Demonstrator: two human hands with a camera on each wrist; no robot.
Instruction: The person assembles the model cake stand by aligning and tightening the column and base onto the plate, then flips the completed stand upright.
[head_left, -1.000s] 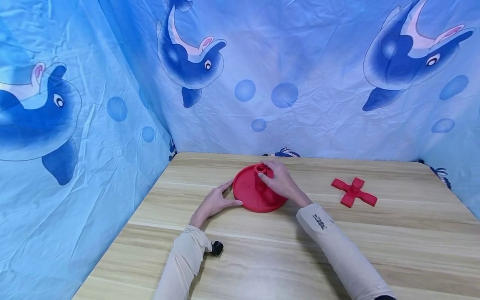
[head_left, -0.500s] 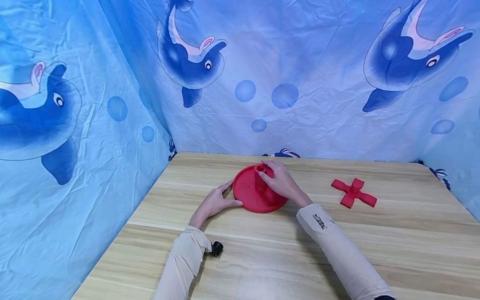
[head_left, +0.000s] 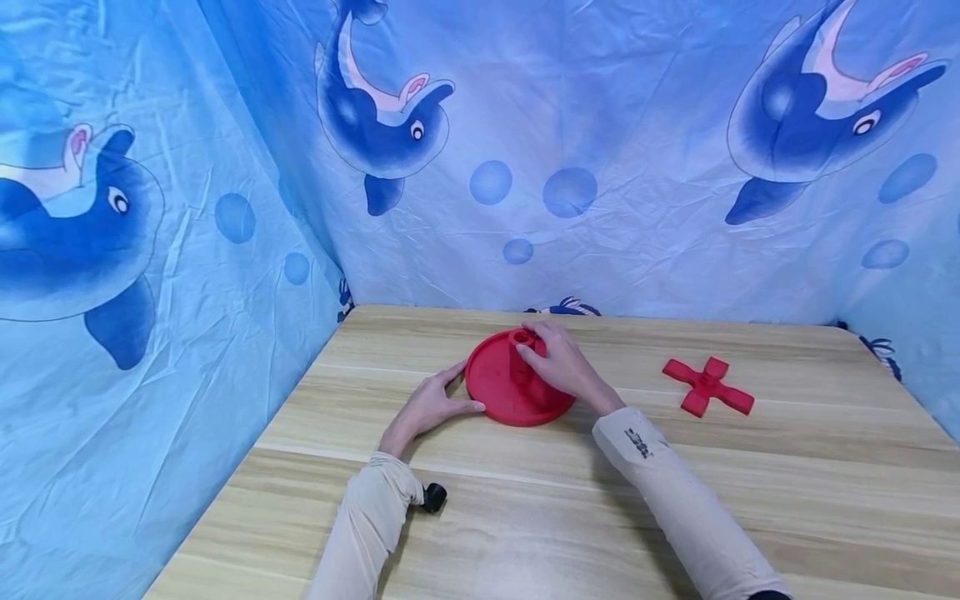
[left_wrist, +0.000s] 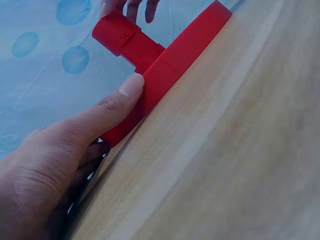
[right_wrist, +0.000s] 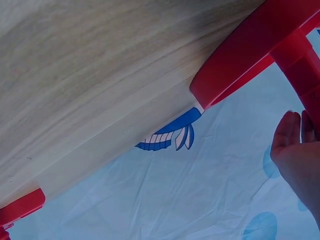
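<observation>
A round red tray-like disc (head_left: 491,379) with a raised rim lies flat on the wooden table. From its middle rises an upright red tube (head_left: 518,365), hollow at the top and marked "35" in the left wrist view. My left hand (head_left: 429,404) holds the disc's left edge, its thumb (left_wrist: 131,86) on the near side of the rim and its fingers curving round behind. At the tube's upper part, my right hand (head_left: 561,360) grips with thumb and fingers from the right. Part of the disc is hidden under the right hand.
A red four-armed cross piece (head_left: 707,384) with a raised centre lies on the table (head_left: 525,517) to the right. Blue dolphin-print cloth (head_left: 637,267) hangs behind the table and along both sides. A small black device (head_left: 434,497) sits at the left cuff.
</observation>
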